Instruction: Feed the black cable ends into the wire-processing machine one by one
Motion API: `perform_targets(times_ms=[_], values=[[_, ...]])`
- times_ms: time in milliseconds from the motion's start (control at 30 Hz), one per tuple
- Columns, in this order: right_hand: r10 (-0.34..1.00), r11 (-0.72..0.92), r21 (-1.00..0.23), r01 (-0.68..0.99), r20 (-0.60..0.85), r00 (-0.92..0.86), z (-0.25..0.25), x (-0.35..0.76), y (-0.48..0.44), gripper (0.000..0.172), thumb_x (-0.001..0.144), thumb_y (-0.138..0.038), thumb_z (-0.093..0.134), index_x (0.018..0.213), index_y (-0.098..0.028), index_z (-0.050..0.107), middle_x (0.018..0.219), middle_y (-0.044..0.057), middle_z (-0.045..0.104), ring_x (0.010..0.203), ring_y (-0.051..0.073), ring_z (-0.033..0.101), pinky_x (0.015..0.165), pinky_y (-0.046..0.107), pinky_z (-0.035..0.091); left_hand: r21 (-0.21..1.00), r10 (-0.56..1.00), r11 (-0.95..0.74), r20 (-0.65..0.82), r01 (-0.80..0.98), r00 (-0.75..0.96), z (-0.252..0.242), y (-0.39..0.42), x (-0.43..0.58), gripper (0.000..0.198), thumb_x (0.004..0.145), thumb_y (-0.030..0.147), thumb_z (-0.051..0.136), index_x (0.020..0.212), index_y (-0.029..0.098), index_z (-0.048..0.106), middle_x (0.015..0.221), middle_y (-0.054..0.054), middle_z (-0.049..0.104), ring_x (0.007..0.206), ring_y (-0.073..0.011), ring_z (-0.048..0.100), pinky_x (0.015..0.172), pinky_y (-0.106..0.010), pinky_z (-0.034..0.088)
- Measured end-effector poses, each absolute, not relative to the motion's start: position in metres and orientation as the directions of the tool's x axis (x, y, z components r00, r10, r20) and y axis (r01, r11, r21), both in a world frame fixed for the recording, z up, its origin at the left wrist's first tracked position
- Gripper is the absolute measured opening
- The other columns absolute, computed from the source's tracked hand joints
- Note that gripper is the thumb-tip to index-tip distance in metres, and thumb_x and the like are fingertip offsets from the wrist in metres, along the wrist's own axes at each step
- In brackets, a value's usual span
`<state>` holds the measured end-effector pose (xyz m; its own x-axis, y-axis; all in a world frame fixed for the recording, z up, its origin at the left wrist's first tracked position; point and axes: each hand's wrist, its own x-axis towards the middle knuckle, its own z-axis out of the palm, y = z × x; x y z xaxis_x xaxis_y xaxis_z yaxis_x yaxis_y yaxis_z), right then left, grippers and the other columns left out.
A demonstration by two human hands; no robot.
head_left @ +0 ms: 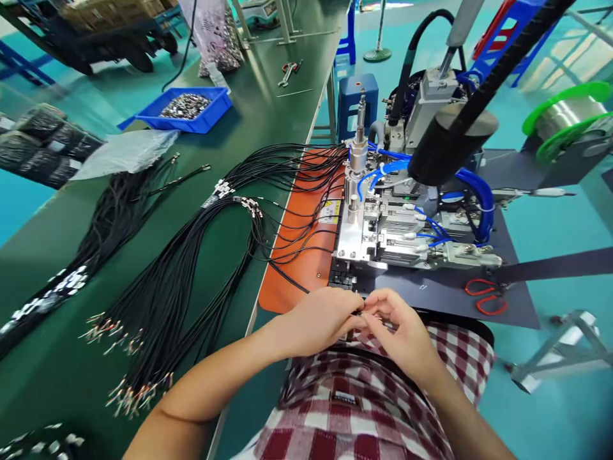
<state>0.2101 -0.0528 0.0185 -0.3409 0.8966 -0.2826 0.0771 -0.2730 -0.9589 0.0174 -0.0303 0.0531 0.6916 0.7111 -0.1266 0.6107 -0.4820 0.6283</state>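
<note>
Left hand [320, 319]: fingers curled shut, thumb and fingertips pinching the end of a black cable [293, 279]; the hand sits just off the near right edge of the workbench [57, 370], above the person's checked shirt [364, 409].
Right hand [402, 332]: fingers bent inward, tips meeting the left hand's tips on the same cable end; what lies at the tip itself is too small to make out.
Black cable: runs from the pinch point back and to the left, across the near corner of the orange mat [297, 255].
Orange mat: lies over the right edge of the workbench, touching the base of the machine [383, 230].
Machine: metal fixture with blue air hoses, directly ahead of the hands, on a dark plate [445, 295].
Scissors [484, 295]: red-handled, flat on the dark plate, to the right of the hands, near its front edge.
Cable bundle [191, 268]: many black cables fanned across the workbench middle, with metal-tipped ends toward the near edge and other ends reaching onto the orange mat.
Blue bin [184, 108]: far left part of the workbench, filled with small metal parts.
Plastic bag [124, 153]: clear, just in front of the blue bin.
Green spool [569, 118]: far right, beyond the machine.
</note>
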Motion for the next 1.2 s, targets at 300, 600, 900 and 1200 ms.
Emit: perform_targets(times_ms=[300, 600, 900, 1200], values=[[0.875, -0.42, -0.907, -0.02, -0.399, -0.273, 0.01, 0.214, -0.053, 0.022, 0.076, -0.037, 0.071, 0.082, -0.019, 0.061, 0.074, 0.0, 0.063, 0.064, 0.015, 0.061, 0.065, 0.03, 0.054, 0.929, 0.815, 0.003, -0.217, 0.37, 0.537, 0.043, -0.023, 0.019, 0.012, 0.09, 0.025, 0.05, 0.083, 0.017, 0.056, 0.076, 0.001, 0.056, 0.068, -0.0109, 0.049, 0.059, -0.021, 0.036], [0.922, -0.322, -0.945, 0.057, -0.327, -0.206, 0.007, 0.195, -0.059, 0.019, 0.08, -0.033, 0.066, 0.072, -0.019, 0.057, 0.063, -0.001, 0.057, 0.058, 0.013, 0.054, 0.057, 0.026, 0.047, 0.871, 0.843, -0.006, -0.259, 0.491, 0.471, 0.057, -0.016, 0.027, 0.014, 0.093, 0.025, 0.042, 0.083, 0.018, 0.05, 0.062, 0.006, 0.043, 0.054, -0.0083, 0.034, 0.051, -0.022, 0.025], [0.873, -0.303, -0.947, 0.106, -0.321, -0.367, 0.005, 0.21, -0.056, 0.009, 0.083, -0.028, 0.063, 0.079, -0.019, 0.064, 0.069, 0.0, 0.061, 0.061, 0.013, 0.055, 0.06, 0.025, 0.045, 0.92, 0.778, 0.336, -0.393, 0.204, 0.49, 0.03, -0.029, 0.007, 0.014, 0.089, 0.026, 0.051, 0.091, 0.015, 0.059, 0.072, 0.001, 0.054, 0.062, -0.0093, 0.046, 0.055, -0.02, 0.035], [0.94, -0.264, -0.964, -0.002, -0.257, -0.224, 0.001, 0.194, -0.047, 0.014, 0.086, -0.033, 0.06, 0.085, -0.019, 0.062, 0.069, -0.001, 0.059, 0.057, 0.011, 0.054, 0.056, 0.023, 0.046, 0.934, 0.786, 0.305, -0.356, 0.184, 0.505, 0.029, -0.035, 0.004, 0.027, 0.097, 0.034, 0.04, 0.094, 0.015, 0.058, 0.071, 0.001, 0.052, 0.065, -0.0101, 0.047, 0.059, -0.021, 0.037]])
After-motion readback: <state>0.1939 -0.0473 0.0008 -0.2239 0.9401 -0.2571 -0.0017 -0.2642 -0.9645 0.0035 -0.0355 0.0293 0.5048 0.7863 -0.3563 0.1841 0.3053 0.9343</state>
